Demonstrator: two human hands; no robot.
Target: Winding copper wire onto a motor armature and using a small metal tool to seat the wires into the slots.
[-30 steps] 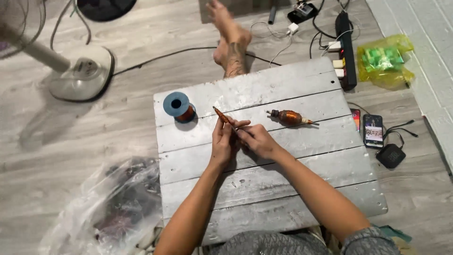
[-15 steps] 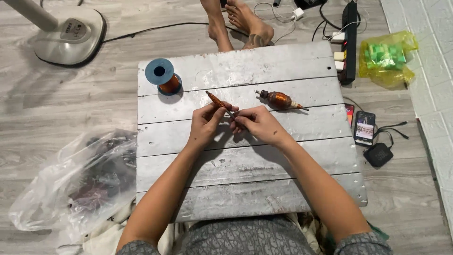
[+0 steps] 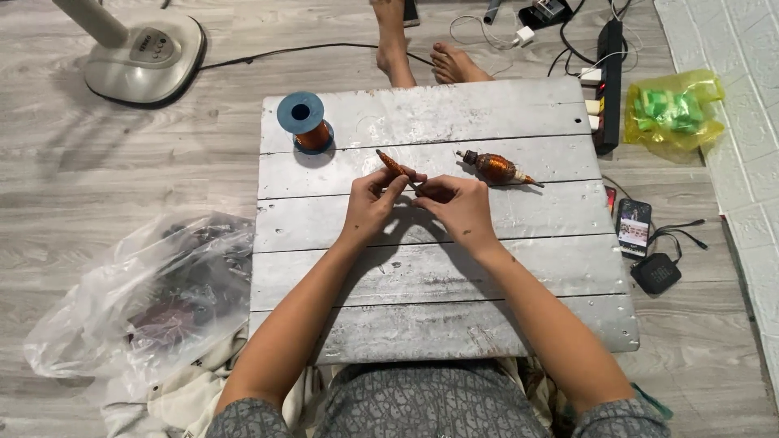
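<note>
Copper-coloured and slender, a small wound rod [image 3: 395, 166] sits between both hands over the middle of a low whitewashed plank table [image 3: 438, 324]. The left hand [image 3: 372, 208] pinches it from below with thumb and fingers closed on its near end, so that the rod slants up and away toward the far left. The right hand [image 3: 459, 204] meets it at the same near end, fingertips drawn together on the tip (whether it grips a fine wire there is too small to tell). Both hands hover just above the second and third planks, knuckles almost touching.

Just beyond the right hand lies a second, thicker copper-wound armature [image 3: 497, 169] on its side, apart from the fingers, its shaft pointing right. At the far left corner of the table stands a spool of copper wire [image 3: 303, 123] with a blue flange on top, upright and well apart from the hands.

On the grey wooden floor to the left lies a crumpled clear plastic bag [image 3: 138, 292] with dark parts inside, and farther off the white base of a standing fan [image 3: 146, 55]. Another person's bare feet [image 3: 422, 57] rest beyond the far edge of the table. To the right are a black power strip [image 3: 608, 73], a yellow-green plastic bag [image 3: 672, 109], a phone [image 3: 634, 227] and a small black charger [image 3: 657, 272]
</note>
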